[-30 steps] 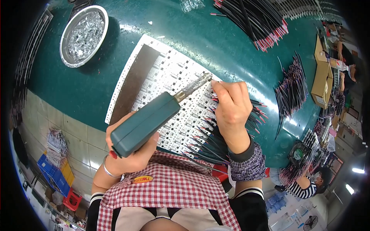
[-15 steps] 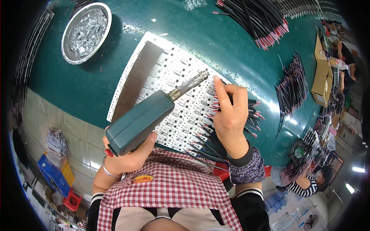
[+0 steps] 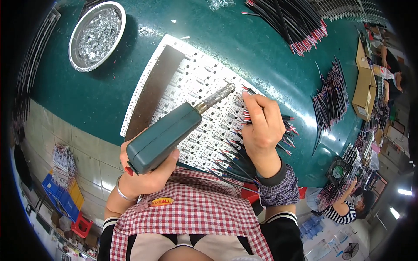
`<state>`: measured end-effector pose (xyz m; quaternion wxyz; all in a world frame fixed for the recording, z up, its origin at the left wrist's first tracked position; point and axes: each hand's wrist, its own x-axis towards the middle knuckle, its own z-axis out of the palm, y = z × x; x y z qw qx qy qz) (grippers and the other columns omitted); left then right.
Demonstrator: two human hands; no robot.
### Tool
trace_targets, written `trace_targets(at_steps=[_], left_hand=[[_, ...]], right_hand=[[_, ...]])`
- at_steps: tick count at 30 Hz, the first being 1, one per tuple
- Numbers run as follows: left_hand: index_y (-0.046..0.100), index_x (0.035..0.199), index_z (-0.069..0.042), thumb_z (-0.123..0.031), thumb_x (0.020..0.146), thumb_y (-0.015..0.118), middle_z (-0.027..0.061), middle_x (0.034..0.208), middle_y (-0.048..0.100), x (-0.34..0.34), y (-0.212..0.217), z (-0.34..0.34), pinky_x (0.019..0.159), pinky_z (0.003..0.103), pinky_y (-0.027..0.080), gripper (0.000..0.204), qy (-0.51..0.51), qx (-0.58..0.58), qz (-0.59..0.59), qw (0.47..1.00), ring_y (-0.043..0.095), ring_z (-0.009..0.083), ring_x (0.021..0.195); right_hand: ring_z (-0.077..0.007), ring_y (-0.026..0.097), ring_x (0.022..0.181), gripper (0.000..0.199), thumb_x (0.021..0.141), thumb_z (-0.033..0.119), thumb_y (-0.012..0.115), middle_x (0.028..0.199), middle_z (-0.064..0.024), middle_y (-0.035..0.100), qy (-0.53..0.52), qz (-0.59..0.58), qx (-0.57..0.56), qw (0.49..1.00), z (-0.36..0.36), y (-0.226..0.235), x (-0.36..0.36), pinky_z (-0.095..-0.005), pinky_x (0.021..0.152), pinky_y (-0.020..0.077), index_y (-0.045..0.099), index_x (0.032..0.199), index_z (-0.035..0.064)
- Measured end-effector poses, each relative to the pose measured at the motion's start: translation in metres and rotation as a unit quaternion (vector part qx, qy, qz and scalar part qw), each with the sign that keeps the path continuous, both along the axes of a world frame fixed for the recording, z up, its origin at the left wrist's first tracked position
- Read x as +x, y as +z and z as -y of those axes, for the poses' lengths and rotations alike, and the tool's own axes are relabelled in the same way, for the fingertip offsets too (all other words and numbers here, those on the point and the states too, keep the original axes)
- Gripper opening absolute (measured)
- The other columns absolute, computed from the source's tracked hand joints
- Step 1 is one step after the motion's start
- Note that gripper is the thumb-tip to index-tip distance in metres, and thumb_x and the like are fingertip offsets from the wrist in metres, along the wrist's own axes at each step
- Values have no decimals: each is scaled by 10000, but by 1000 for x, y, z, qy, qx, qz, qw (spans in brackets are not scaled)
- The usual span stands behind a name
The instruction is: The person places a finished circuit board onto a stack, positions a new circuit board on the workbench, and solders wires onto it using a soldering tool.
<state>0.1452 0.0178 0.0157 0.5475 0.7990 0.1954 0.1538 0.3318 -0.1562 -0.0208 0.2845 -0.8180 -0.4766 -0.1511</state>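
Two hands busy over the dark green tabletop (image 3: 270,56). White panel of small circuit boards (image 3: 191,87) lies flat before me, within reach. My left hand (image 3: 146,174) wraps shut around the chunky green soldering gun (image 3: 167,135), tip angled onto the panel. My right hand (image 3: 261,126) pinches a thin red-and-black wire (image 3: 248,90) steady at that tip.

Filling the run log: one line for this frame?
left hand: grips soldering tool | right hand: pinches wires | tip over white board | metal bowl aside
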Motion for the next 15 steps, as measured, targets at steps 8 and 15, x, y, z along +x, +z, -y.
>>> trace_targets(at_steps=[8,15], left_hand=[[699,879,36,21,693,728,131,827,675,2,0,-1,580,301,523,189,-15,28,1,999,655,237,643],[685,874,53,46,683,713,146,812,653,5,2,-1,578,293,512,193,-21,-9,-1,1000,650,234,643]], right_hand=[[-265,612,759,581,534,-167,560,880,-120,626,3,-32,-17,999,0,1,-3,-355,631,498,727,1066,-3],[-274,605,755,538,516,-142,568,884,-116,622,11,-39,-15,999,1,2,-3,-364,627,492,713,1017,-10]])
